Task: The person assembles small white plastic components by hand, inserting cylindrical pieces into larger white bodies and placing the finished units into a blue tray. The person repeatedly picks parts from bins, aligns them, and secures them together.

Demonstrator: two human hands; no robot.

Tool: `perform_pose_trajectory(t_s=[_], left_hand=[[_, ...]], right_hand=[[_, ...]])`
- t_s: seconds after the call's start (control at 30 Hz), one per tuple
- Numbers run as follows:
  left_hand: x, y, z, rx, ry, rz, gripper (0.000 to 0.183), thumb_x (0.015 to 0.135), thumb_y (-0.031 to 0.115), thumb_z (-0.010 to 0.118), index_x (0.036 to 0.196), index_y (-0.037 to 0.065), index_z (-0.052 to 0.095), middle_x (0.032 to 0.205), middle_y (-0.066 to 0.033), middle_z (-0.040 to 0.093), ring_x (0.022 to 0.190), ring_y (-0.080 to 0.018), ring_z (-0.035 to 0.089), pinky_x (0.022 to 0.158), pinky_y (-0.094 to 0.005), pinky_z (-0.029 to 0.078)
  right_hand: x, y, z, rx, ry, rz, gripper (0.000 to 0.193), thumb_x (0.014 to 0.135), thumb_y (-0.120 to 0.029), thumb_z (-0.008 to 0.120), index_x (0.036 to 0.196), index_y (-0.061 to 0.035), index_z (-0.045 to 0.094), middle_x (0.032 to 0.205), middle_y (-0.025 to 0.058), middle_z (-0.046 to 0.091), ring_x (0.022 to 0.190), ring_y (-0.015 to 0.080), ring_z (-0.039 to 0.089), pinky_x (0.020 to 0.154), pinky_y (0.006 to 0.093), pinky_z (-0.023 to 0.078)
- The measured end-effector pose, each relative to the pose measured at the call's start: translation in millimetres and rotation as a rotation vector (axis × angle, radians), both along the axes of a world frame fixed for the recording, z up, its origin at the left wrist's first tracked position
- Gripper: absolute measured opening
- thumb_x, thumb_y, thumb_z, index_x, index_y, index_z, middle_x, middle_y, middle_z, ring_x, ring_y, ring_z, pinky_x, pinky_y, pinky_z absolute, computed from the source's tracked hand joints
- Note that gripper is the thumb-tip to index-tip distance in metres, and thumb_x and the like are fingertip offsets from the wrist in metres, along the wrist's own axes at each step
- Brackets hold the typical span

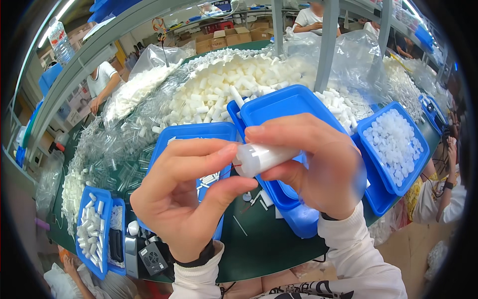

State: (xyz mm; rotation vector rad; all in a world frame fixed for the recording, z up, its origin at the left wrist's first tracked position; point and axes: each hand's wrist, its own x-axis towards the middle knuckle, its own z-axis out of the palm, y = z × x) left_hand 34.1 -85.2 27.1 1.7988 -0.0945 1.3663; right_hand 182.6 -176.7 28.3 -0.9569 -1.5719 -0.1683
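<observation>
My right hand (pixel 323 159) is closed around a short white cylinder (pixel 264 158) with a translucent end piece, held tilted above the table. At its end facing left, the thumb and index finger of my left hand (pixel 184 199) pinch the rim. A thin reddish strand shows at that end, close to my left fingertips. Beneath the hands are a blue tray (pixel 167 130) with small white pieces, partly hidden by my left hand, and a stack of blue trays (pixel 294 99), partly covered by my right hand.
White cylinders (pixel 214 89) lie heaped at the back, with clear tubes (pixel 124 169) at left. A blue tray of translucent discs (pixel 393 144) stands right. At lower left are a tray of white cylinders (pixel 89 229) and a small black-and-grey device (pixel 153 258). Metal posts (pixel 327 45) rise behind; other people sit around.
</observation>
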Motion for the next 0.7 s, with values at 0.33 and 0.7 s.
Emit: perform_pose_trajectory(t_s=[0.33,0.7], left_hand=[[0.9,0.9,0.2,0.032,-0.064,0.001,0.032,0.053,-0.006,0.078,0.082,-0.002,0.065,0.082,-0.0139,0.063,0.079,-0.0219,0.061,0.069,-0.0296,0.048],[10.1,-0.9,5.2,-0.271,0.003,-0.036,0.032,0.064,-0.006,0.071,0.095,-0.005,0.061,0.089,-0.0125,0.061,0.081,-0.0196,0.061,0.072,-0.0294,0.049]], right_hand=[[-9.6,1.3,-0.3,0.181,-0.089,-0.104,0.030,0.065,-0.005,0.072,0.093,-0.0008,0.065,0.086,0.0117,0.064,0.076,0.0219,0.062,0.065,0.0277,0.051],[-10.0,7.2,-12.8,-0.122,0.450,0.150,0.028,0.084,-0.014,0.062,0.107,0.0018,0.058,0.084,0.0108,0.064,0.071,0.0138,0.062,0.059,0.0237,0.049]])
